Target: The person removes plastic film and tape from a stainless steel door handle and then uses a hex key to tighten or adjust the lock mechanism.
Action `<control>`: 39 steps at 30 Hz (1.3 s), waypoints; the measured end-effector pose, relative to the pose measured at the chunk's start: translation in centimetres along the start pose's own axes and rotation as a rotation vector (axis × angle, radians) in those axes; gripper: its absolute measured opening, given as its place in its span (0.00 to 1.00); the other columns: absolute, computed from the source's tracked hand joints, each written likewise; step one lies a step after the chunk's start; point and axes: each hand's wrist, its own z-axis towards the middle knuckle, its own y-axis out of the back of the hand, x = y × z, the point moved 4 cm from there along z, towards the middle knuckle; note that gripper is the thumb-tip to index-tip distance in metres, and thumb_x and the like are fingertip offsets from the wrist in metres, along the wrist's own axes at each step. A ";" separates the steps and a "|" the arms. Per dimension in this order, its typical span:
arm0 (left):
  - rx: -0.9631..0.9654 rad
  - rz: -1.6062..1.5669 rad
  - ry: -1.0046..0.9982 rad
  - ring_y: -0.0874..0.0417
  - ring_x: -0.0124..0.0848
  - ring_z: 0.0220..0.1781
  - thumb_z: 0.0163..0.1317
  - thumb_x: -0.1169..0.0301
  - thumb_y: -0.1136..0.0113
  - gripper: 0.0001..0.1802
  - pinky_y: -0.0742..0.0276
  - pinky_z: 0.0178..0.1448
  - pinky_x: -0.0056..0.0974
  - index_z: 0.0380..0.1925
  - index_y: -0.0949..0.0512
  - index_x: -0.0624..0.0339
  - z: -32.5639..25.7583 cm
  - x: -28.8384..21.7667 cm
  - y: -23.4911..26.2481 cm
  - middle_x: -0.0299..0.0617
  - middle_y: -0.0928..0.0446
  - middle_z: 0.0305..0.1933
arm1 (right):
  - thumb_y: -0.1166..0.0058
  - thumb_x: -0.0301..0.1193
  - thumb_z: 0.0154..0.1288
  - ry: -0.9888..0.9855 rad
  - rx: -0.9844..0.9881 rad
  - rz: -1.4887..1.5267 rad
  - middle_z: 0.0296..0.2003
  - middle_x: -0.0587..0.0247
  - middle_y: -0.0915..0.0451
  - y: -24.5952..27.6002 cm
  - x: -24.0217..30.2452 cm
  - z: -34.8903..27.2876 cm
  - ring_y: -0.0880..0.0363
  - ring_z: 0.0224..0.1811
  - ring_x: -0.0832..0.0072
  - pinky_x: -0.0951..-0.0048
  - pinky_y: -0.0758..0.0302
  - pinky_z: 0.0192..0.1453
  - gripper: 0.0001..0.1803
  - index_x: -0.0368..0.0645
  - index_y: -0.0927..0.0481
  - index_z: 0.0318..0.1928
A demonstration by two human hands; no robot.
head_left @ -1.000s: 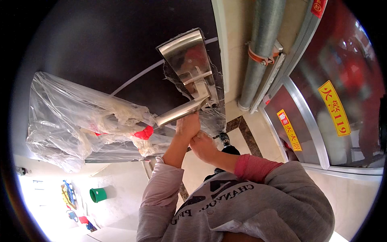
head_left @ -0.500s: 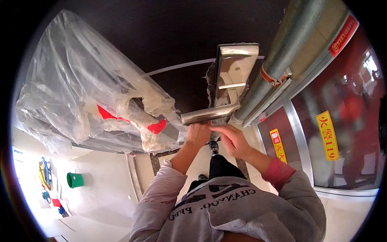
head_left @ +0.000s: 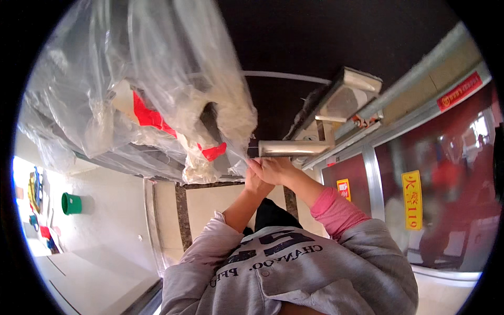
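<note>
Overlapping hands: my right hand (head_left: pixel 273 170) crosses my left hand (head_left: pixel 256 185); grip contents, cannot tell.
Metal handle (head_left: pixel 294 148): just beyond my grip.
Torn film (head_left: pixel 163 47): left of it.

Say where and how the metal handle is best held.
Probably by its straight bar, toward the left end, from the near side: that end looks free, the other leads back to the plate, and the bar runs crosswise.

The handle (head_left: pixel 289 148) is smooth, glossy metal; the film (head_left: pixel 163 44) is wrinkled, shiny plastic; the sweatshirt (head_left: pixel 341 268) is matt cloth.
</note>
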 end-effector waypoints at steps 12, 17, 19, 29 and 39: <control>-0.009 -0.339 0.053 0.34 0.49 0.52 0.49 0.70 0.49 0.26 0.36 0.58 0.45 0.52 0.32 0.63 0.1 0.4 5.3 0.53 0.32 0.52 | 0.59 0.46 0.58 0.114 0.143 -0.400 0.38 0.41 0.24 -4.7 -3.4 3.3 0.28 0.45 0.47 0.50 0.38 0.54 0.22 0.40 0.22 0.32; -0.064 -0.177 -0.087 0.35 0.48 0.59 0.50 0.68 0.51 0.24 0.36 0.58 0.46 0.50 0.30 0.61 -0.3 0.2 3.5 0.51 0.31 0.54 | 0.65 0.49 0.60 0.023 0.365 -0.325 0.44 0.40 0.25 -4.2 -4.1 4.8 0.31 0.51 0.47 0.54 0.41 0.60 0.28 0.38 0.25 0.44; -0.091 -0.141 -0.112 0.30 0.40 0.55 0.53 0.67 0.54 0.24 0.36 0.57 0.44 0.52 0.31 0.58 -0.3 0.4 3.2 0.46 0.30 0.54 | 0.70 0.51 0.61 -0.003 0.394 -0.403 0.48 0.40 0.27 -3.6 -3.7 4.8 0.33 0.55 0.48 0.55 0.41 0.60 0.31 0.38 0.27 0.50; -0.010 0.038 -0.138 0.31 0.41 0.54 0.52 0.64 0.51 0.21 0.35 0.53 0.41 0.46 0.27 0.59 -1.9 -0.5 2.2 0.43 0.28 0.51 | 0.77 0.54 0.65 -0.004 0.108 -0.286 0.37 0.40 0.23 0.9 0.9 -1.8 0.23 0.41 0.50 0.58 0.27 0.46 0.37 0.34 0.21 0.38; -0.147 -0.069 -0.157 0.25 0.38 0.37 0.47 0.68 0.49 0.07 0.31 0.44 0.39 0.26 0.25 0.57 -2.9 0.0 4.6 0.40 0.27 0.31 | 0.53 0.51 0.57 0.452 0.086 -0.456 0.38 0.51 0.23 2.6 1.2 -1.0 0.25 0.41 0.56 0.60 0.27 0.43 0.26 0.38 0.24 0.37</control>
